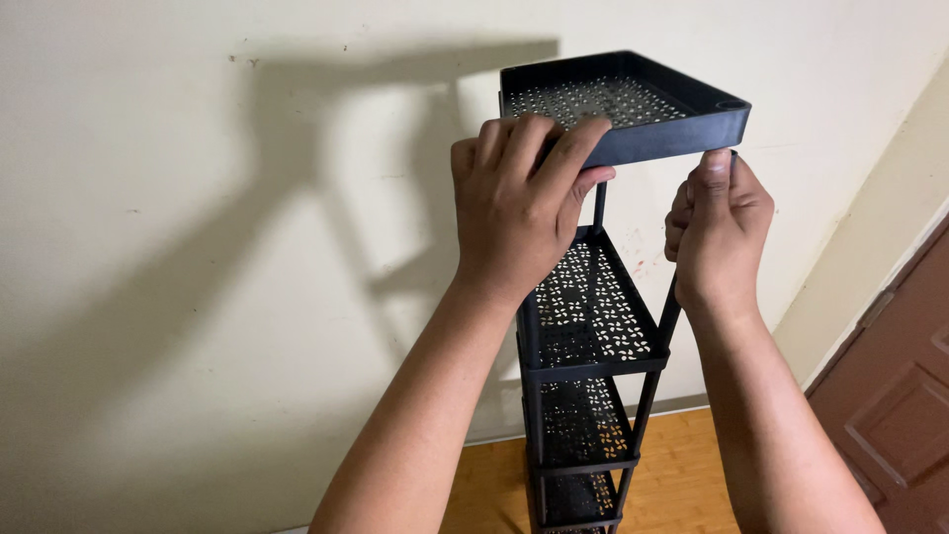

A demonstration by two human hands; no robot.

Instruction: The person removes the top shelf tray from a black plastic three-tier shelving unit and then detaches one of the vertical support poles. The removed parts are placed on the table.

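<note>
A tall black plastic rack with perforated square shelves stands against a cream wall. Its top shelf tray point(647, 104) sits tilted above the shelf below point(593, 307). My left hand point(519, 203) grips the top tray's near left corner, fingers curled over the rim. My right hand point(717, 232) is closed around the thin black upright post under the tray's right corner, thumb pressed up against the tray's edge. Two lower shelves point(583, 425) show beneath my forearms.
The cream wall point(198, 247) carries the rack's and my arms' shadow. A wooden floor point(682, 475) lies below. A brown panelled door point(895, 415) stands at the lower right, beside a cream door frame.
</note>
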